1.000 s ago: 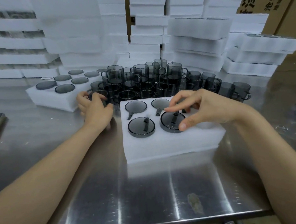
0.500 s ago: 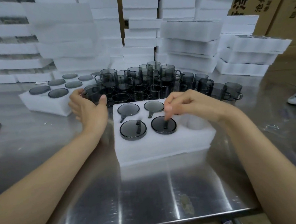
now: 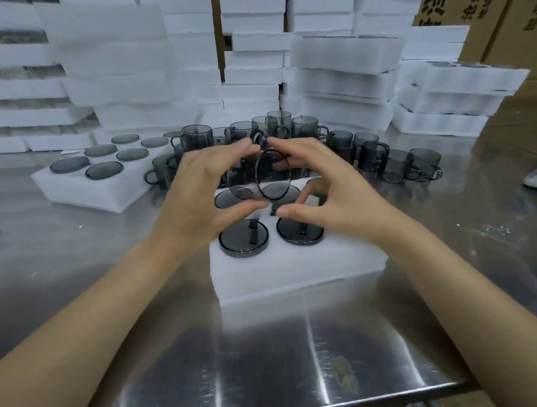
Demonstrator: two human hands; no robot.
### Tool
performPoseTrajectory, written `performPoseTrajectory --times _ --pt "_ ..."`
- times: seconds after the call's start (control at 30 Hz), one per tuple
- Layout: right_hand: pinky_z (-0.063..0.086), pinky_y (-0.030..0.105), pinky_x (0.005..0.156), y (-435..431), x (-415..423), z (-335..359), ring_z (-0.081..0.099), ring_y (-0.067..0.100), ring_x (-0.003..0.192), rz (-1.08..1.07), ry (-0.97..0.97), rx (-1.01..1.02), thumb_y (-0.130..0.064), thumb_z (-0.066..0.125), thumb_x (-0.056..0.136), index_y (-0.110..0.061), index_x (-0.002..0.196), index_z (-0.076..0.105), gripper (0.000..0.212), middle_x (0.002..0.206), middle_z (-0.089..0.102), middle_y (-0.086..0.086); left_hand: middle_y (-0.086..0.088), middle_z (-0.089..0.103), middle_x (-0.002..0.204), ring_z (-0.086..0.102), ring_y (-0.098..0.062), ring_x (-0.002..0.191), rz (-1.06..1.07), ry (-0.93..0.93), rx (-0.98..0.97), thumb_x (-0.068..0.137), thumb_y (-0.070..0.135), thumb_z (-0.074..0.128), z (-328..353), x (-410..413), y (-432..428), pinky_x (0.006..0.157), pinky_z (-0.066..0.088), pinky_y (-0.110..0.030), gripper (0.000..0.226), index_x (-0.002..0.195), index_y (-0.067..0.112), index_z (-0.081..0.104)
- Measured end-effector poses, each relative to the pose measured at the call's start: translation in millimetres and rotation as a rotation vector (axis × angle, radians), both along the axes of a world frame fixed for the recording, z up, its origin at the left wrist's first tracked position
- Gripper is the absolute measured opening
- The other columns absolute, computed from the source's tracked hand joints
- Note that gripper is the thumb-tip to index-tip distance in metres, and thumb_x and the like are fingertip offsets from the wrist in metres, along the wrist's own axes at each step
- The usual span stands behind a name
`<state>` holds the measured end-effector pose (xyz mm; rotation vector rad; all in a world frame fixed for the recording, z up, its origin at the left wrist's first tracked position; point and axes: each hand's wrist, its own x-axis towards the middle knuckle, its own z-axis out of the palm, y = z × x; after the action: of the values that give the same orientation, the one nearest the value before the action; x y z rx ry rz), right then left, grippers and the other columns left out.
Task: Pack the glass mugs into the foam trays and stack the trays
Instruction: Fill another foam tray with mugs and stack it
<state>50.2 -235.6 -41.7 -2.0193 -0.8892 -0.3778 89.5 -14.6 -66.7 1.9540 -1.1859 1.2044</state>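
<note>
A white foam tray (image 3: 295, 270) lies mid-table with smoked-glass mugs seated upside down in it: two at the front (image 3: 243, 239) (image 3: 299, 231) and two behind them, partly hidden by my hands. Above the tray I hold one more glass mug (image 3: 259, 175) on its side in the air. My left hand (image 3: 204, 194) grips it with fingers over the top and thumb underneath. My right hand (image 3: 331, 184) meets it from the right, fingertips on its upper edge by the handle, thumb below. Several loose mugs (image 3: 370, 154) stand behind the tray.
A filled foam tray (image 3: 83, 194) sits at the left on the steel table (image 3: 269, 359). Tall stacks of foam trays (image 3: 344, 62) line the back, with cardboard boxes (image 3: 499, 10) at the upper right. The table's front edge runs along the bottom.
My left hand lifted a mug from the loose group and brought it over the tray. My right hand left the front right mug in the tray and rose to meet it.
</note>
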Motion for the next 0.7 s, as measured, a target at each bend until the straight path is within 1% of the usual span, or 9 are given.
performPoseTrajectory --times 0.07,0.13,0.23,0.3,0.37,0.43,0.53,0.57,0.7 --pt "0.058 0.029 0.069 3 -2 1 0.048 0.015 0.124 -0.004 -0.037 -0.021 -0.013 0.079 0.078 -0.026 0.142 0.042 0.075 0.133 0.045 -0.007 0.003 0.054 0.130 0.055 -0.017 0.119 -0.006 -0.048 0.068 0.078 0.033 0.080 2 1 0 0.101 0.036 -0.032 0.080 0.138 0.027 0.029" --pt "0.057 0.028 0.067 4 -3 2 0.051 0.013 0.118 -0.024 -0.075 -0.038 -0.013 0.080 0.077 -0.026 0.137 0.046 0.070 0.129 0.049 -0.007 0.003 0.054 0.129 0.056 -0.019 0.117 -0.020 -0.054 0.100 0.078 0.033 0.079 2 2 0 0.097 0.042 -0.039 0.079 0.139 0.029 0.029" --pt "0.051 0.017 0.066 3 -4 4 0.057 0.010 0.107 -0.090 -0.111 -0.031 -0.018 0.081 0.075 -0.024 0.129 0.054 0.061 0.120 0.054 -0.008 0.001 0.055 0.135 0.057 -0.022 0.121 -0.110 0.057 0.060 0.080 0.034 0.077 1 0 0 0.099 0.045 -0.047 0.089 0.147 0.037 0.019" --pt "0.043 0.008 0.069 -1 -4 6 0.058 0.007 0.103 -0.176 -0.132 -0.027 -0.032 0.078 0.074 -0.022 0.122 0.059 0.052 0.111 0.058 -0.009 0.001 0.052 0.138 0.057 -0.017 0.122 -0.142 0.191 -0.053 0.081 0.032 0.076 0 -2 -1 0.101 0.045 -0.037 0.095 0.151 0.032 0.011" --pt "0.039 0.007 0.070 -10 -3 11 0.055 0.000 0.096 -0.265 -0.094 -0.005 -0.048 0.069 0.073 -0.027 0.111 0.061 0.044 0.102 0.057 -0.014 -0.002 0.052 0.137 0.057 -0.013 0.120 -0.108 0.292 -0.184 0.089 0.026 0.067 -3 -1 -3 0.098 0.045 -0.030 0.087 0.151 0.019 0.006" --pt "0.042 0.013 0.078 -21 -2 17 0.056 0.004 0.094 -0.273 0.014 0.072 -0.053 0.064 0.071 -0.032 0.101 0.063 0.036 0.099 0.054 -0.015 -0.008 0.054 0.132 0.057 -0.013 0.117 -0.071 0.385 -0.289 0.097 0.019 0.050 -9 2 -2 0.098 0.044 -0.028 0.070 0.150 0.009 0.005" --pt "0.047 0.045 0.097 -38 1 21 0.061 0.021 0.099 -0.127 0.181 0.204 -0.045 0.067 0.071 -0.029 0.094 0.065 0.027 0.103 0.061 -0.010 -0.011 0.054 0.123 0.054 -0.014 0.114 0.014 0.523 -0.366 0.098 0.017 0.037 -17 8 3 0.098 0.040 -0.021 0.059 0.149 0.006 0.009" --pt "0.048 0.046 0.096 -42 2 22 0.062 0.022 0.098 -0.084 0.222 0.232 -0.042 0.068 0.072 -0.027 0.094 0.064 0.026 0.102 0.064 -0.007 -0.008 0.054 0.121 0.053 -0.014 0.114 0.051 0.554 -0.371 0.098 0.019 0.035 -19 11 6 0.099 0.040 -0.021 0.057 0.149 0.007 0.011" --pt "0.048 0.014 0.077 -53 0 27 0.065 0.004 0.088 -0.030 0.302 0.145 -0.024 0.067 0.078 -0.018 0.098 0.060 0.022 0.091 0.069 -0.012 -0.002 0.053 0.117 0.052 -0.019 0.116 0.116 0.645 -0.444 0.095 0.025 0.032 -23 20 13 0.104 0.040 -0.045 0.056 0.148 0.010 0.018"
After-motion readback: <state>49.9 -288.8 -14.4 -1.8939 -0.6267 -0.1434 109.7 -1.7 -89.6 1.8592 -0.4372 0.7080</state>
